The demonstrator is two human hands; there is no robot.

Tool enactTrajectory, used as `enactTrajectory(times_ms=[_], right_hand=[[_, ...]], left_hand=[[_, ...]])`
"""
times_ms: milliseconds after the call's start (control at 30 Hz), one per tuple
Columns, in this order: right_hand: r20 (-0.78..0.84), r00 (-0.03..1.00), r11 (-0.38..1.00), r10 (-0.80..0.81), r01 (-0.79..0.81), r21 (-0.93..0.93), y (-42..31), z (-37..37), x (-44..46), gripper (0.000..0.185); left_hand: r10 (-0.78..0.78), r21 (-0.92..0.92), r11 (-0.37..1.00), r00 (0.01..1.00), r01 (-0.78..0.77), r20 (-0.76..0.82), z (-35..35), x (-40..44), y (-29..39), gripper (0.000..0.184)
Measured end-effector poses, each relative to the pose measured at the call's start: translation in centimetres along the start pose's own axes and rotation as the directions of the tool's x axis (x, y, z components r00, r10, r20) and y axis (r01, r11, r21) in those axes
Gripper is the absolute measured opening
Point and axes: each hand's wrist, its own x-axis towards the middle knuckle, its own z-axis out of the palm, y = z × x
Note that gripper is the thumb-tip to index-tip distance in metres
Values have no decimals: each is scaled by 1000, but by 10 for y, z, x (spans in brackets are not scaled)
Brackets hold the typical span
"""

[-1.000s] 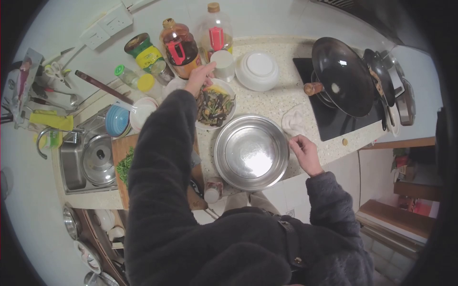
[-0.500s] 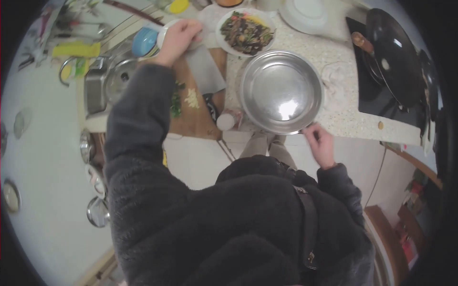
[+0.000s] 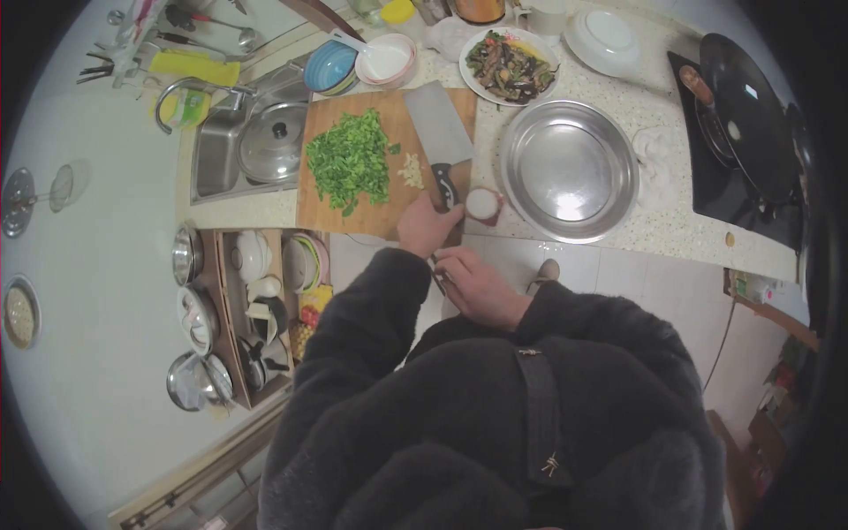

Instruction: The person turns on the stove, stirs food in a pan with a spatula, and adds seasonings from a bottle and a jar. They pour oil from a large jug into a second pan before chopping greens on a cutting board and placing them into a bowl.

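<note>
My left hand (image 3: 426,223) lies at the front edge of the wooden cutting board (image 3: 320,210), thumb and fingers apart, beside the cleaver's black handle (image 3: 444,185). The cleaver blade (image 3: 438,122) lies flat on the board. Just below, my right hand (image 3: 481,287) is closed, its fingertips pinched on something dark and thin that I cannot make out. Chopped greens (image 3: 349,162) and a small heap of minced pale bits, like garlic (image 3: 411,171), sit on the board. A small white-lidded jar (image 3: 482,205) stands right of the cleaver handle.
A steel basin (image 3: 570,168) stands on the counter, with a plate of cooked food (image 3: 509,66) behind it. Blue bowls (image 3: 330,67) and a white bowl with a spoon (image 3: 386,60) are behind the board. The sink (image 3: 208,168) is left; a wok (image 3: 742,115) is right. An open drawer (image 3: 231,291) holds dishes.
My left hand has come back from the bowls to the board's front edge. My right hand has left the basin's rim and moved left, beside it. The view has shifted, showing more greens and the drawer.
</note>
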Motion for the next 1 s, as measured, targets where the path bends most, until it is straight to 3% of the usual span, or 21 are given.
enactTrajectory(times_ms=[100, 200, 300, 367, 500, 567, 700, 800, 900, 1000], right_hand=[[-92, 987, 987, 135, -142, -81, 4, 28, 26, 23], [-236, 904, 909, 357, -394, -136, 16, 51, 56, 26], [-261, 790, 760, 555, -609, -225, 34, 66, 77, 44], [-280, 701, 625, 655, -712, -321, 45, 73, 85, 60], [-372, 628, 495, 683, -773, -396, 55, 83, 94, 73], [-439, 555, 474, 707, -832, -288, 45, 83, 100, 70], [-480, 560, 601, 676, -795, -80, 19, 76, 92, 60], [-472, 464, 594, 750, -786, 170, -16, 74, 74, 25], [-336, 372, 492, 865, -759, 427, -43, 75, 49, 18], [-221, 343, 405, 913, -698, 591, -41, 89, 18, 19]], left_hand=[[24, 4, 1000, 999, -24, 45, -8, 3, -11, 44], [139, -43, 990, 987, -136, 76, -11, 8, -48, 37], [259, -137, 959, 963, -247, 79, -7, 8, -73, 27], [315, -340, 907, 937, -250, 149, -6, 5, -78, 17], [390, -520, 809, 913, -276, 122, -15, 10, -97, 19], [380, -558, 750, 922, -354, -75, -20, 16, -104, 6], [428, -495, 712, 867, -498, -257, -28, 32, -101, 20], [521, -374, 722, 813, -582, -260, -41, 39, -87, 38], [539, -229, 789, 821, -570, -188, -56, 48, -69, 48], [537, -83, 835, 838, -544, -93, -63, 61, -54, 43]])
